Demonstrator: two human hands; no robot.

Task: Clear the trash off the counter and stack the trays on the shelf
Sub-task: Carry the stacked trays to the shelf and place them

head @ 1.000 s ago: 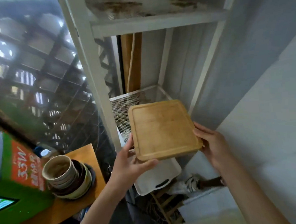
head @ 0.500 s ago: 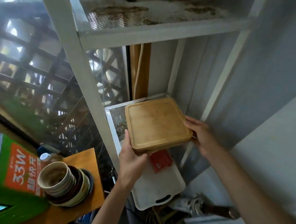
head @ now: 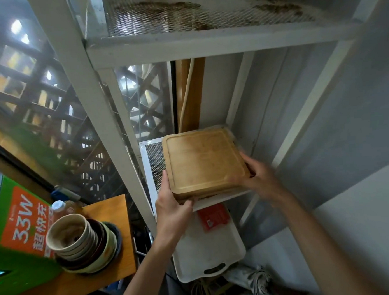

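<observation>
A square wooden tray (head: 203,160) with a grooved rim lies flat over the mesh middle shelf (head: 154,159) of a white metal rack, its near edge at the shelf's front. My left hand (head: 172,208) grips the tray's near left corner from below. My right hand (head: 259,177) holds its right edge. On the level below lies a white plastic tray (head: 209,253) with a handle slot, and a red card (head: 213,217) rests on it.
The rack's upper mesh shelf (head: 203,16) is stained and overhangs the work space. To the left, a wooden counter (head: 111,211) carries a stack of dirty bowls (head: 81,243), a capped bottle (head: 60,206) and a green and orange box (head: 18,228). A grey wall (head: 347,138) closes the right side.
Both hands have carried the wooden tray forward and set it deeper over the middle shelf. The white tray and red card below have come into fuller view.
</observation>
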